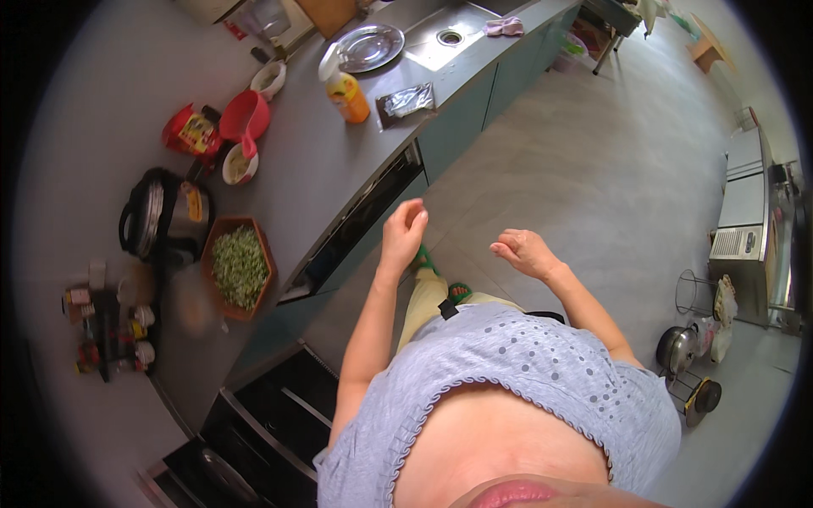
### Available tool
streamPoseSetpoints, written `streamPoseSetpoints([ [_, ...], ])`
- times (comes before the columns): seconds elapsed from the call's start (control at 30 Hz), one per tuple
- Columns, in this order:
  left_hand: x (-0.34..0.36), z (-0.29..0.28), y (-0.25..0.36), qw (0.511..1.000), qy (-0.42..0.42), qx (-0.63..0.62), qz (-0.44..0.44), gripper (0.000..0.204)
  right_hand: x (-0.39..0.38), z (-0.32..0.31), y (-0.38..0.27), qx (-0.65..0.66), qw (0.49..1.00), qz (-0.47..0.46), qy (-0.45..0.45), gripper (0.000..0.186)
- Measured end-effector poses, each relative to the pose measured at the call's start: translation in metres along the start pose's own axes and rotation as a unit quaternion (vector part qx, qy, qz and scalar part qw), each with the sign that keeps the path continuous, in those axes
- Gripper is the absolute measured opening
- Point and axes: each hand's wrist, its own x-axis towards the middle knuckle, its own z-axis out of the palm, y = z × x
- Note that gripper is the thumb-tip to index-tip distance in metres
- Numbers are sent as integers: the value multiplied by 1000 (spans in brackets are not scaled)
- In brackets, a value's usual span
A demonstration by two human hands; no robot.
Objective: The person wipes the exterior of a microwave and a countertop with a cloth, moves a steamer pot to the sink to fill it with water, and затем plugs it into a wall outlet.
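Note:
My left hand (pixel 402 237) hangs in the air beside the counter's front edge, its fingers curled in loosely and nothing seen in them. To the right, over the floor, my right hand (pixel 527 252) is also loosely closed and appears to hold nothing. Both hands are apart from each other and touch no object. Nearest to the left hand is the grey counter (pixel 309 173). On it stand an orange spray bottle (pixel 347 95) with a white top and a shiny dark packet (pixel 406 103). An orange-brown hexagonal basin (pixel 240 268) of chopped greens sits farther left.
A metal plate (pixel 370 47) lies beside the sink (pixel 436 52), with a pinkish cloth (pixel 504 26) on its edge. A pressure cooker (pixel 167 216), red strainer (pixel 246 117) and small bowls line the wall. Pots on a rack (pixel 677 349) stand right. Black stovetop (pixel 284 406) at lower left.

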Motion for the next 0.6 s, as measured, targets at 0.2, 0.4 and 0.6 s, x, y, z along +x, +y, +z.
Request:
streamPoseSetpoints([
  [0.2, 195, 12, -9, 890, 44, 400, 217, 57, 89, -30, 4, -2, 996, -2, 88, 29],
  [0.4, 282, 17, -29, 850, -12, 478, 222, 53, 123, -74, 37, 60, 979, 138, 137, 26],
  [0.6, 324, -7, -11, 984, 32, 133, 110, 24, 138, -104, 106, 153, 940, 234, 196, 27],
])
